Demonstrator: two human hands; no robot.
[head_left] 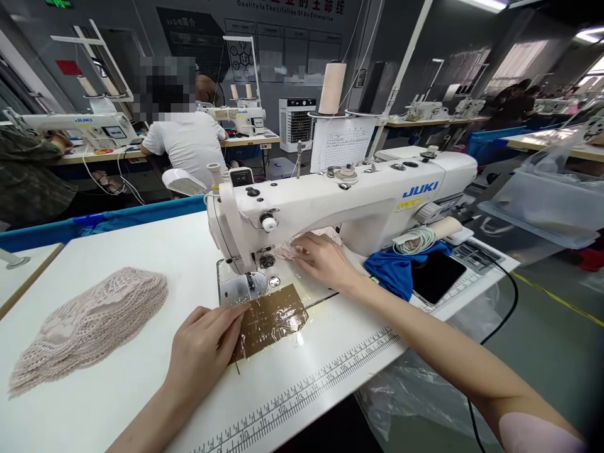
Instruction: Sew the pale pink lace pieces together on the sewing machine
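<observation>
Lace piece (285, 251) runs left-right at far side of right hand (321, 257), nearer hand, grip pinching it; left hand (204, 340) touches brown plate (276, 318), grip unclear.

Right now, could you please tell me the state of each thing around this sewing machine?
Left hand, fingertips on brown patch
Right hand, fingers on lace piece
Lace stack, piled in layers
Sewing machine, whether running, unclear
Thread cone, standing upright
Phone, lying flat, screen dark
Blue cloth, crumpled
Pale cord, coiled
</observation>
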